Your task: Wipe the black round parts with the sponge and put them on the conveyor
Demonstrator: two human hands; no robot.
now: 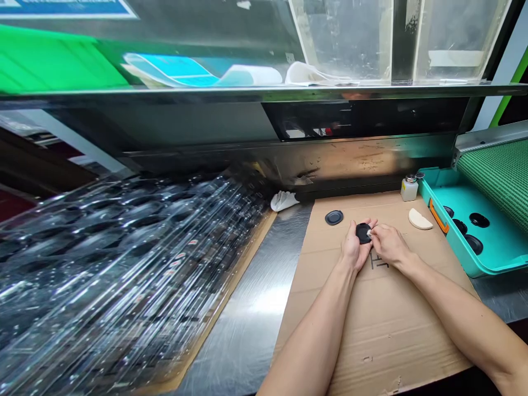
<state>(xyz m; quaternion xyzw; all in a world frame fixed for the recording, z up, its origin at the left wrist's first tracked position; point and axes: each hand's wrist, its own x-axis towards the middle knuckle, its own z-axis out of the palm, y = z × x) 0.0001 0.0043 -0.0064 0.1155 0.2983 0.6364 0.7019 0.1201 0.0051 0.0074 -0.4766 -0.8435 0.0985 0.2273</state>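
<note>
A round black disc (pixel 362 232) is held above the cardboard sheet (pixel 367 335), cradled in the left hand (pixel 353 247), whose fingers are curled beneath it. A small white piece (pixel 369 234) is pinched between the fingertips of the right hand (pixel 390 243) and is brought to the right part of the disc; whether it is pressed against the face cannot be told. Just beyond, to the left, a second black disc (pixel 334 218) is laid on the cardboard. To the right a cream half-round pad (pixel 419 220) is placed, and a white bottle (pixel 409 190) is stood near the far right corner. The cardboard is creased and marked with dark strokes. Beside its right edge, black parts are contained in a teal tray (pixel 501 234), partly overhung by a green ribbed belt (pixel 495 173). On the left, brushed metal (pixel 247 297) is exposed, and clear plastic trays (pixel 140 269) are heaped, blurred. At the far side, papers (pixel 185 70) and a bright green bin (pixel 53 60) are supported by a metal shelf (pixel 231 97).
</note>
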